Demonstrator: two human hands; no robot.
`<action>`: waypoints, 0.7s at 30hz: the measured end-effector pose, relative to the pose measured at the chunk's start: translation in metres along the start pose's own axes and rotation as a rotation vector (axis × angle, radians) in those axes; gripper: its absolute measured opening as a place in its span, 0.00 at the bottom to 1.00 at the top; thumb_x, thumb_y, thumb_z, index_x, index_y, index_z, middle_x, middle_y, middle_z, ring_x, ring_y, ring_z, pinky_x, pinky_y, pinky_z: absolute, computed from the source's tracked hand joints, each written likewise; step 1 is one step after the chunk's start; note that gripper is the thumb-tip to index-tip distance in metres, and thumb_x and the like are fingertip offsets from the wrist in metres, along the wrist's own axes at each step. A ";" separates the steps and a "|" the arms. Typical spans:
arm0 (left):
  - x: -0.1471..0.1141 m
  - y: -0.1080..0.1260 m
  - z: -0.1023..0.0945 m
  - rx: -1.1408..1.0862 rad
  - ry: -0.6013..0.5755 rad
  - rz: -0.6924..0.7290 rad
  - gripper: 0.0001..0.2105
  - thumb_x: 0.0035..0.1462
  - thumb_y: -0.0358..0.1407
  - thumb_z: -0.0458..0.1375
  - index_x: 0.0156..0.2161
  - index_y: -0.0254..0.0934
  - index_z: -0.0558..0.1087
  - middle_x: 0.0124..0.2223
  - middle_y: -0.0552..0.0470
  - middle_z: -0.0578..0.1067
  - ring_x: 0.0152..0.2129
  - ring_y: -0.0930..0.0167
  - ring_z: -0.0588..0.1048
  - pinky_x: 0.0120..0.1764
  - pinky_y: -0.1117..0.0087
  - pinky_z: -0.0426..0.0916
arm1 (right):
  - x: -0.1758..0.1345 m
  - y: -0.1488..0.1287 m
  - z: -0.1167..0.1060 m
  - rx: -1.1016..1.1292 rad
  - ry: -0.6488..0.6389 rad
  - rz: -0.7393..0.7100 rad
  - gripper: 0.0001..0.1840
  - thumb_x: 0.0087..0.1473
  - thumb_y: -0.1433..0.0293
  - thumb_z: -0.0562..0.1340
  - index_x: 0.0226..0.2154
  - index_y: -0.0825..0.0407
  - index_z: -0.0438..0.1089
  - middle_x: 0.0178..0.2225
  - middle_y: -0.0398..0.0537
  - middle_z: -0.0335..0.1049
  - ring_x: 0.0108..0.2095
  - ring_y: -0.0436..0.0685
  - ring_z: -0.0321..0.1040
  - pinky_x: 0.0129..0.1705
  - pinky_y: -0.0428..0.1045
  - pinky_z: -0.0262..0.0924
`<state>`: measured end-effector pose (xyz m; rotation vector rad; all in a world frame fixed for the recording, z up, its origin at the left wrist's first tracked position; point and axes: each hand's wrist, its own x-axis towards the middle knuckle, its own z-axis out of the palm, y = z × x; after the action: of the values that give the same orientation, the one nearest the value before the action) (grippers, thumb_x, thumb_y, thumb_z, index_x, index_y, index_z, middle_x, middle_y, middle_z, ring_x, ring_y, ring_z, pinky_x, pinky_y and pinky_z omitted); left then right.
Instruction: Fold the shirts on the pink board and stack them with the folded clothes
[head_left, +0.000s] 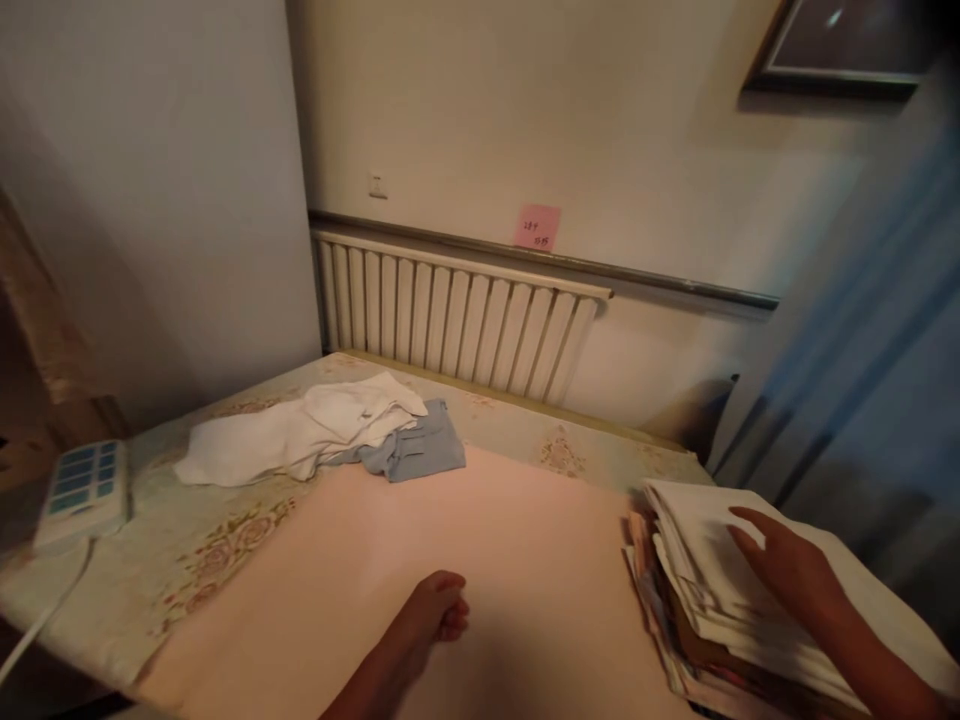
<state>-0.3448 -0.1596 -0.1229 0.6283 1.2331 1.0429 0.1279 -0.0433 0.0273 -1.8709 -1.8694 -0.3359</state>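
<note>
My left hand (441, 606) is curled into a loose fist above the pink sheet (420, 520) at the front middle, with nothing showing in it. To the right, my right hand (784, 565) reaches over a stack of folded clothes, its thumb and fingers apart. The white folded garment (701, 510) on top lies just under that hand; whether the fingertips touch it I cannot tell. Darker and coloured folds show lower in the stack. Farther back on the left, a crumpled white garment (300, 425) lies partly over a grey-blue garment (427, 445).
A white power strip (86, 490) with a cord sits at the left edge of the flowered tablecloth (225, 555). Behind the table are a radiator (450, 310) and a wall with a pink note (538, 227). A blue curtain (862, 330) hangs at the right.
</note>
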 end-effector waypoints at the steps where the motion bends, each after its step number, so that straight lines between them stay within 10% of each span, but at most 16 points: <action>1: 0.000 -0.001 -0.009 -0.038 0.001 0.008 0.18 0.45 0.43 0.64 0.39 0.37 0.65 0.24 0.57 0.71 0.18 0.77 0.69 0.24 0.75 0.61 | -0.001 -0.022 0.003 0.044 -0.042 -0.014 0.28 0.48 0.53 0.50 0.43 0.51 0.73 0.40 0.56 0.76 0.41 0.67 0.73 0.43 0.59 0.65; 12: -0.005 0.000 -0.044 -0.338 -0.093 0.024 0.18 0.43 0.43 0.64 0.37 0.36 0.66 0.26 0.52 0.73 0.21 0.73 0.72 0.27 0.72 0.63 | -0.073 -0.216 0.111 0.385 -0.487 -0.339 0.22 0.48 0.58 0.53 0.40 0.46 0.76 0.44 0.51 0.76 0.47 0.64 0.71 0.52 0.58 0.62; 21: -0.007 0.011 -0.050 -0.472 0.058 0.022 0.14 0.42 0.41 0.61 0.33 0.37 0.66 0.25 0.53 0.72 0.20 0.75 0.71 0.27 0.74 0.61 | -0.088 -0.349 0.122 0.499 -0.713 -0.538 0.12 0.49 0.67 0.53 0.27 0.50 0.72 0.26 0.44 0.74 0.30 0.56 0.69 0.33 0.48 0.60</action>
<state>-0.3954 -0.1681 -0.1229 0.2473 0.9800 1.3224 -0.2388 -0.0748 -0.0666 -1.1934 -2.5931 0.6724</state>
